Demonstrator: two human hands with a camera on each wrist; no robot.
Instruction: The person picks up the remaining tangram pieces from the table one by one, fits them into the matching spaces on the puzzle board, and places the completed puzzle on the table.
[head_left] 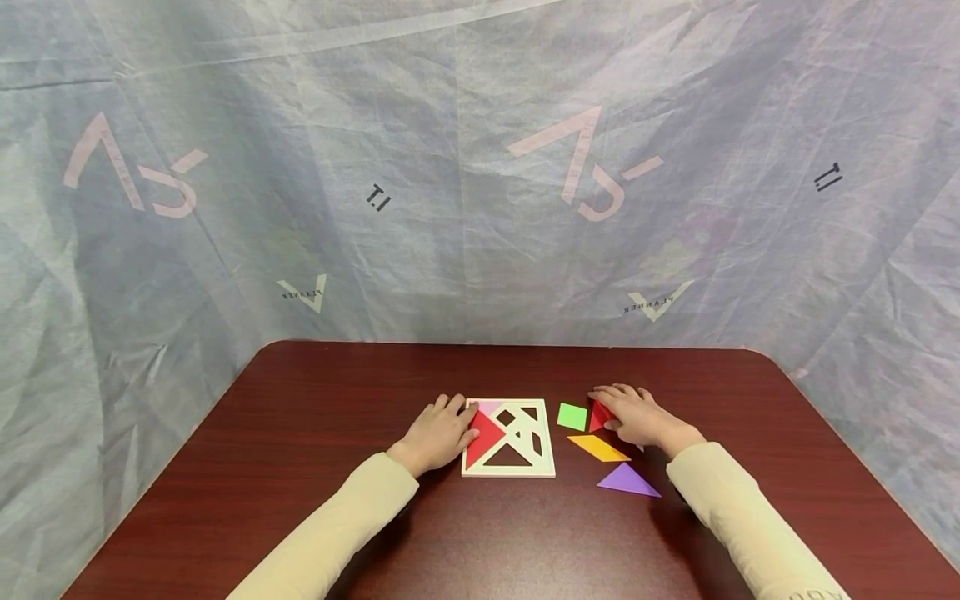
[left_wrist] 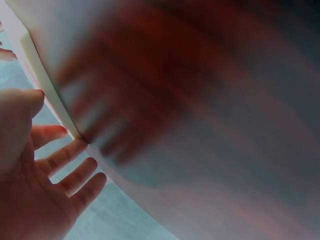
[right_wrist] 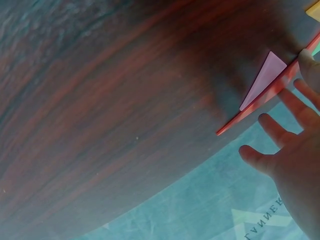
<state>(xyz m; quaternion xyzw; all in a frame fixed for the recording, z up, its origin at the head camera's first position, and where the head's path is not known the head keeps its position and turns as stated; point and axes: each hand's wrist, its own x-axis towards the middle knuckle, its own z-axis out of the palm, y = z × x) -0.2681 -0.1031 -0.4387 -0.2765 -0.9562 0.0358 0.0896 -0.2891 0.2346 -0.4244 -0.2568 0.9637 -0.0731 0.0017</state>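
A wrinkled pale grey sheet (head_left: 465, 167) printed with faded letters and small logos hangs all round the back and sides, closing off the room. In front of it stands a dark reddish wood worktop (head_left: 300, 500) with rounded far corners. On it lies a square cream puzzle frame (head_left: 546, 467), partly filled: a large red triangle (head_left: 485, 436) sits in its left side with a pink piece (head_left: 489, 407) above it, and dark gaps remain. Just right of the frame lie a loose purple triangle (head_left: 627, 481), an orange parallelogram (head_left: 598, 448) and a green square (head_left: 572, 416), each apart from the others. The left hand (head_left: 437, 435) rests flat at the frame's left edge, fingers straight, steadying it and holding nothing. The right hand (head_left: 637, 414) has its grip on a small red triangle (head_left: 598, 414) beside the green square; the right wrist view shows that piece tipped up on edge, thumb and fingers pinching it. The step in hand looks like picking up a piece to fit; the next move likely calls for carrying it over to the frame and turning it to match an open gap
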